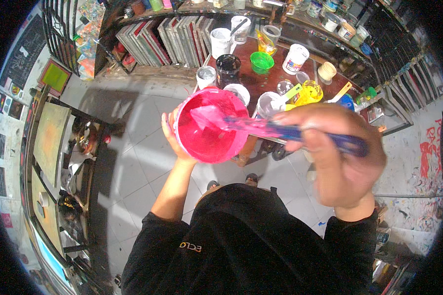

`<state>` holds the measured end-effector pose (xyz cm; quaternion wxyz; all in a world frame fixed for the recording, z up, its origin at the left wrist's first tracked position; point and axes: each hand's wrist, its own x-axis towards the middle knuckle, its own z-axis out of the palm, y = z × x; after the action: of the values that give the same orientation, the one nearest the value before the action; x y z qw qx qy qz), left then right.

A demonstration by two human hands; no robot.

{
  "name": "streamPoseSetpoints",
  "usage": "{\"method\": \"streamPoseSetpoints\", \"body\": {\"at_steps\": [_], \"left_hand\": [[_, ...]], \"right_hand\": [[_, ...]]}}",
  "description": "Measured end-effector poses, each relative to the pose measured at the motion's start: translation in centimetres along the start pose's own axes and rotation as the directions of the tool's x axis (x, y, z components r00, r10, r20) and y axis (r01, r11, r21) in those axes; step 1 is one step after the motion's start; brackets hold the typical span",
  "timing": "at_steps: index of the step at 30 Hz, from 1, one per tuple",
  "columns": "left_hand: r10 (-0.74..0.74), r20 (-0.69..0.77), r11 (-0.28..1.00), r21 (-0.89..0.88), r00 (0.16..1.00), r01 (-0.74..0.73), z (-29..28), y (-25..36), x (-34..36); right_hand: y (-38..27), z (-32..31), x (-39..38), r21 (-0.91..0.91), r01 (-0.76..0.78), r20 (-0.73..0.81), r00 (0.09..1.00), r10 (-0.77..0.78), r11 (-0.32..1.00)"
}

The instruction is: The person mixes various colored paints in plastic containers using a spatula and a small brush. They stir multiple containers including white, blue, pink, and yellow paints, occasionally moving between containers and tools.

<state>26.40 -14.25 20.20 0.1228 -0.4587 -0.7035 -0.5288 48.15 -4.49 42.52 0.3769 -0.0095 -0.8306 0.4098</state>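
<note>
My left hand [174, 137] grips a round tub of pink paint [211, 125] from below and holds it tilted toward me. My right hand [344, 157] is closed around the blue handle of a flat spatula [261, 127]. Its pink-smeared blade reaches into the tub and rests in the paint. The right hand looks blurred. Both hands are held above a grey tiled floor, just in front of a low red-brown table.
The table [275, 73] carries several paint tubs: a black jar [228, 69], a green tub [261, 61], a yellow tub [311, 91] and white tubs [220, 42]. Framed screens [167, 46] stand stacked behind it. A long printing bench [49, 142] runs along the left.
</note>
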Motion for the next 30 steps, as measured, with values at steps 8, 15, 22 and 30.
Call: {"method": "streamPoseSetpoints", "body": {"at_steps": [8, 15, 22, 30], "left_hand": [[-0.117, -0.222, 0.900, -0.436, 0.968, 0.009, 2.0, 0.0, -0.5], [0.019, -0.048, 0.955, 0.296, 0.999, -0.004, 0.0, -1.5, -1.3], [-0.305, -0.066, 0.513, -0.852, 0.950, 0.106, 1.4, -1.3, -0.4], [0.048, -0.122, 0.961, -0.265, 0.991, -0.079, -0.1, 0.1, -0.4]], "right_hand": [[0.6, 1.0, 0.9, -0.135, 0.103, 0.057, 0.994, -0.096, 0.985], [1.7, 2.3, 0.7, -0.183, 0.123, 0.064, 0.992, -0.113, 0.975], [-0.2, 2.0, 1.2, -0.069, 0.027, 0.066, 0.998, -0.022, 0.997], [0.3, 1.5, 1.7, -0.179, 0.182, 0.121, 0.979, -0.162, 0.967]]}}
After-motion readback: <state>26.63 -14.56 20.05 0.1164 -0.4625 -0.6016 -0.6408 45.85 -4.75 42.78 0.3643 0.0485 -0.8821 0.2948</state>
